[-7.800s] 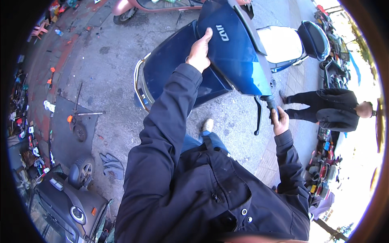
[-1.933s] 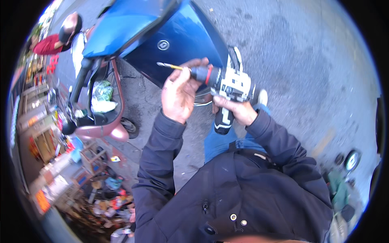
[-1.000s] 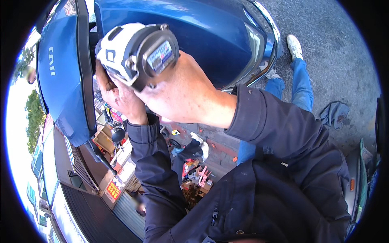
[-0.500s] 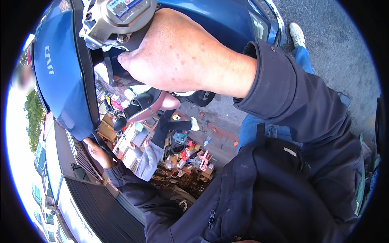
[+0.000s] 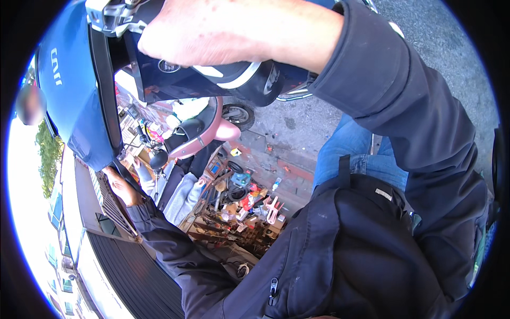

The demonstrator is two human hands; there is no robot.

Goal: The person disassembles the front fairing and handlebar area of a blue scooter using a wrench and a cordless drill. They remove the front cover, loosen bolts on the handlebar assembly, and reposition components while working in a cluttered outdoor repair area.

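A glossy blue panel [image 5: 71,80] with a black rim stands at the upper left. At its lower end is my left hand [image 5: 123,187], closed on the panel; a dark strip crosses in front and hides part of the fingers. My right hand [image 5: 228,29] is at the top, curled in a fist beside a silver metal fitting [image 5: 114,17]. What it grips cannot be made out, since the back of the hand covers the fingers. Under that hand show a dark flat piece [image 5: 141,82] and a dark blue vehicle part [image 5: 244,80] with a white stripe.
Beyond my hands stands a pink scooter [image 5: 204,139]. A person in a grey top [image 5: 180,199] is near a pile of tools and parts [image 5: 241,212]. A dark shutter [image 5: 130,271] lies lower left, grey pavement [image 5: 446,90] at the right. Another person's blurred head shows far left.
My right hand and the metal fitting have shifted up in the picture, with the fitting now partly cut off. More of the pink scooter shows. The person in grey has changed posture.
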